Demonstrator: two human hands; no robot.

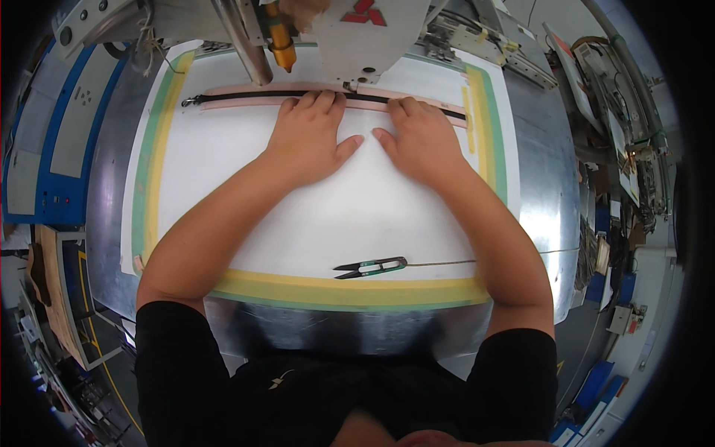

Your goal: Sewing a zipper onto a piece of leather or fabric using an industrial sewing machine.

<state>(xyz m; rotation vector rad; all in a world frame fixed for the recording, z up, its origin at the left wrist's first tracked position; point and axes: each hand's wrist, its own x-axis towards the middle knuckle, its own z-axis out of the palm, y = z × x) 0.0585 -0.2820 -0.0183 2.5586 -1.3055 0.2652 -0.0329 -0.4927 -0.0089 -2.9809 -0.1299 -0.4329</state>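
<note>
A long black strap (253, 94) with a metal clasp (191, 101) at its left end lies across the far part of the white work sheet (223, 156). It rests along a pink strip (242, 103) that shows on both sides of it. My left hand (311, 138) presses its fingertips on the strap near its middle, thumb spread out to the right. Further right, my right hand (418, 138) lies on the same strap, fingers stretched forward and thumb pointing left. Both hands are open and grasp nothing. What is under the fingertips is hidden.
A sewing machine head (365, 45) hangs just beyond the strap, with a gold-coloured nozzle (281, 48) beside it. Thread snips (370, 267) on a cord lie near the sheet's front edge. Yellow and green tape (335, 289) borders the sheet on a metal table (547, 216).
</note>
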